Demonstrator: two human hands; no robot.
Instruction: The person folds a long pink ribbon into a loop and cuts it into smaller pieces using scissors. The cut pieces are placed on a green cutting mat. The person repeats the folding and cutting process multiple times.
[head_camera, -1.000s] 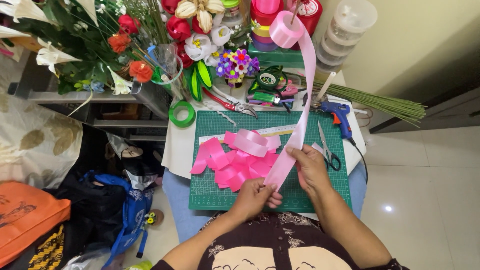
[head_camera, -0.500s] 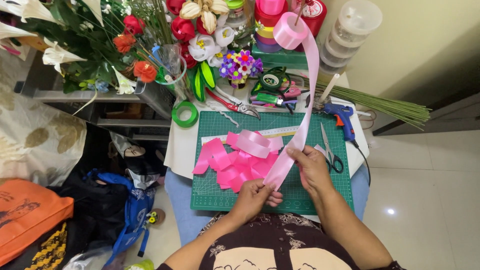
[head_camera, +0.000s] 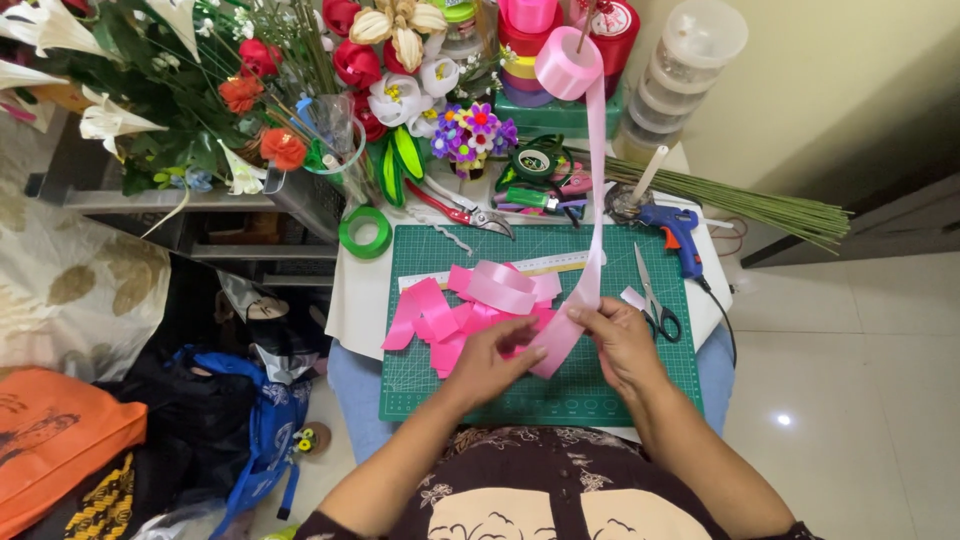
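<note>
Left hand (head_camera: 497, 355): pinches the ribbon's lower end over the mat.
Ribbon (head_camera: 590, 255): taut pink strip between both hands, running up to its spool (head_camera: 568, 62).
Right hand (head_camera: 618, 338): grips the ribbon just above the left.
Pile (head_camera: 470, 305): cut pink pieces left of the hands.
Mat (head_camera: 600, 385): green, under everything.
Scissors (head_camera: 652, 300): just right of the right hand.
Glue gun (head_camera: 675, 232): blue, beyond the scissors.

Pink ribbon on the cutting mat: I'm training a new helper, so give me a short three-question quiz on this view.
1. True or false: both hands hold the pink ribbon.
2. Which tool lies just right of the right hand? A) scissors B) hammer C) stapler
3. What colour is the glue gun?

Key: 1. True: the left hand grips it too, over the green mat. 2. A, the scissors. 3. Blue.
</note>
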